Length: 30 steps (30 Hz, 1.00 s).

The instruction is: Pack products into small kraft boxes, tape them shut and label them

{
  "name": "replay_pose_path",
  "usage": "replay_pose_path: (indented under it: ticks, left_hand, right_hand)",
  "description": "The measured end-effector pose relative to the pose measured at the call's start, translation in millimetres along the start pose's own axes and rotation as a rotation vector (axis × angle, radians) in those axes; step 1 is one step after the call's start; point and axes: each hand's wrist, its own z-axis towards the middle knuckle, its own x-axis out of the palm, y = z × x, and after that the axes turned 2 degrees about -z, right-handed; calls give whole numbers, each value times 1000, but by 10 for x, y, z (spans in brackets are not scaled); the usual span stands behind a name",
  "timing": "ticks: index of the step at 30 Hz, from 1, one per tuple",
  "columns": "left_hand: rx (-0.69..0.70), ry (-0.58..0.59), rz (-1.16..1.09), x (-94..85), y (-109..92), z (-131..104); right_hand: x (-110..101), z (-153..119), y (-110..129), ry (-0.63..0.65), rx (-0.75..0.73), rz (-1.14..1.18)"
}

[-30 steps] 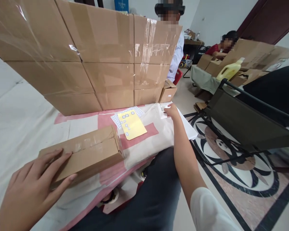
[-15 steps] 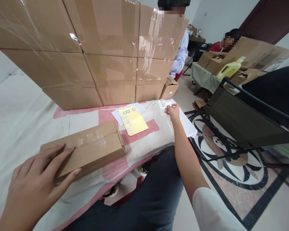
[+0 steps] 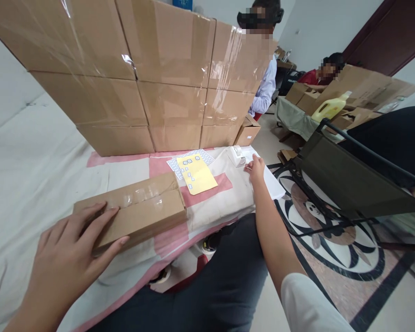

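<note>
Head view: what does the left hand point(image 3: 69, 251) do?

It lies across the near left end of the box point(image 3: 152, 200), fingers spread, their tips on the top face and the thumb out along the near side.

So it isn't gripping the box?

No, it just rests there. The box lies flat on the cloth-covered surface point(image 3: 121, 175), at a slant, with clear tape along its top.

And the right hand point(image 3: 256, 170)?

It reaches out to the far right edge, just beside the white tape dispenser point(image 3: 236, 157). Fingers are curled, thumb and fingertips drawn near each other. Whether they pinch anything, I can't tell; they are too small and blurred.

What lies under that arm?

Next to the hand is a white sheet point(image 3: 275, 186), by the surface's right edge.

Anything between the two hands?

Yes, a yellow card point(image 3: 202, 180) bearing small outlined patches. It lies partly over a label sheet point(image 3: 207, 157), and both are apart from the box.

What stands behind them?

A wall of taped cartons point(image 3: 173, 101), with a small carton point(image 3: 248, 131) at its right end. A person in a pale blue sleeve point(image 3: 268, 80) is beyond it.

And farther right?

A yellow jug point(image 3: 332, 107) stands on another surface, near a person in red point(image 3: 309, 77).
</note>
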Motion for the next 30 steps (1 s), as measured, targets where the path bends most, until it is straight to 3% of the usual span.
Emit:
replay_pose_path:
  ticks: [5, 11, 18, 30]
  left_hand:
    - [-42, 16, -18, 9, -17, -13]
    - [-35, 15, -5, -11, -25, 18]
    - [19, -3, -4, -55, -58, 69]
    - [24, -16, 6, -22, -8, 47]
  right_hand:
    - [-20, -26, 127, 62, 121, -80]
    - [82, 21, 244, 79, -32, -169]
    - [131, 123, 254, 248, 116, -121]
    - [65, 56, 235, 151, -40, -86]
